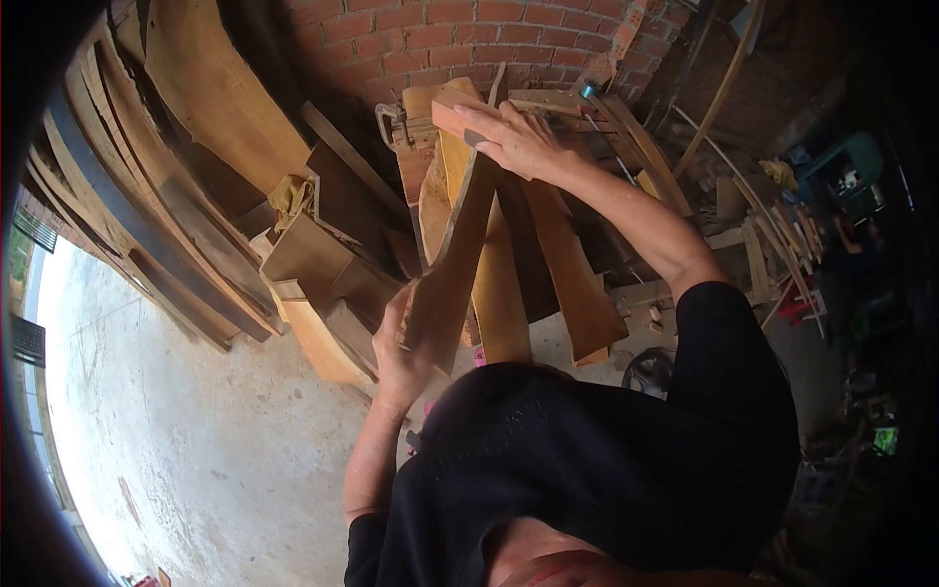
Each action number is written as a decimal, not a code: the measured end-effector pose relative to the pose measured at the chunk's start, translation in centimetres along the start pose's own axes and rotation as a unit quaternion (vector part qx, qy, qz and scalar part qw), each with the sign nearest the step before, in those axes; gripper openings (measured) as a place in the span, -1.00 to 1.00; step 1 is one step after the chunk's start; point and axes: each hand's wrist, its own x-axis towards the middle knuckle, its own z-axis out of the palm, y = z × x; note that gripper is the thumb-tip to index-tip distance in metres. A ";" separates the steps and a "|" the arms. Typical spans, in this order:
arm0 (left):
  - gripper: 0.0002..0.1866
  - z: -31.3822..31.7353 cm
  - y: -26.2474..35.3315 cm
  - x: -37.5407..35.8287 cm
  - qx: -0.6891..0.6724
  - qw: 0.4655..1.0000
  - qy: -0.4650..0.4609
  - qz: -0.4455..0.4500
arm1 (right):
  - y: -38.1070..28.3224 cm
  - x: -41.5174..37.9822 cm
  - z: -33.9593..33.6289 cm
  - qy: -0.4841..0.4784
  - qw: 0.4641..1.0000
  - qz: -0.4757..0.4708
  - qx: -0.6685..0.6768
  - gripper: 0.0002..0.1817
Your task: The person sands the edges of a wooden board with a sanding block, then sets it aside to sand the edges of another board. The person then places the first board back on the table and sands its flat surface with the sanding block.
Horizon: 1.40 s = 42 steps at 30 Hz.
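A dark wooden board (pixel 453 256) stands on edge, slanting from near my body up toward the workbench. My left hand (pixel 396 347) is closed around its near end, fingers along the rough edge. At the far end, my right hand (pixel 523 142) is closed on a light reddish-brown wooden block (pixel 458 110), fingers over its top. The block sits right at the board's upper end. Under and beside the board lie more curved planks, one yellowish plank (pixel 502 293) and another brown plank (pixel 570 269) to the right.
A metal clamp (pixel 390 127) is at the bench's left corner. Curved boards (pixel 161 186) lean in a stack on the left, with a cloth (pixel 291 201) on wood pieces nearby. A brick wall (pixel 450 39) rises behind. A blue-capped item (pixel 588 90) and long strips (pixel 641 147) lie to the right.
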 end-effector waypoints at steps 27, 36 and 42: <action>-0.03 2.3 0.2 16.7 0.092 0.872 -0.384 -0.290 | 9.4 -1.0 1.1 -0.045 0.971 0.116 0.203 -0.22; -0.25 7.8 -5.8 17.8 0.259 0.899 -0.329 -0.125 | 7.0 -3.2 5.5 0.111 0.909 0.196 0.351 -0.31; -0.31 11.2 -5.2 18.7 0.299 0.899 -0.277 -0.161 | 6.8 -3.1 3.2 0.132 0.978 -0.001 0.160 -0.21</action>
